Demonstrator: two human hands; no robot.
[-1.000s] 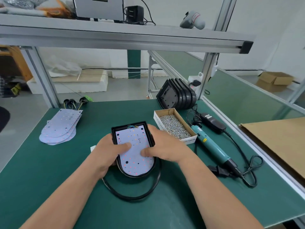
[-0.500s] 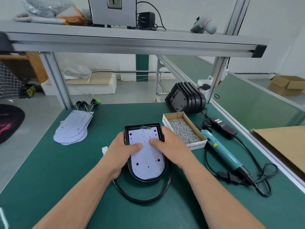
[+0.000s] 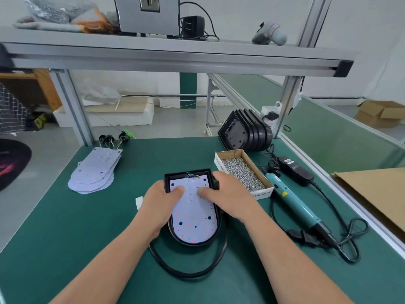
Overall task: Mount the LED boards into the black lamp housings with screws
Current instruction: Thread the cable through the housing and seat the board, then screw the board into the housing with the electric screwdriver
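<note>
A black lamp housing (image 3: 196, 243) lies flat on the green mat, its black cable (image 3: 186, 273) looped in front of it. A white LED board (image 3: 194, 218) with red and orange dots sits inside it, coloured wires at its far end. My left hand (image 3: 158, 207) grips the housing's left side, thumb pressed on the board's upper left. My right hand (image 3: 229, 199) grips the right side, thumb on the board near its far end. Fingers beyond both side walls are hidden.
A stack of spare LED boards (image 3: 94, 174) lies far left. An open cardboard box of screws (image 3: 228, 153) stands right of the housing, then a teal electric screwdriver (image 3: 293, 205) with its adapter (image 3: 294, 170). More black housings (image 3: 247, 132) lean at the back. A metal shelf (image 3: 175, 58) runs overhead.
Both thumbs have slid along the board toward its far end, the right one more. The housing stays in place; the view has shifted a little.
</note>
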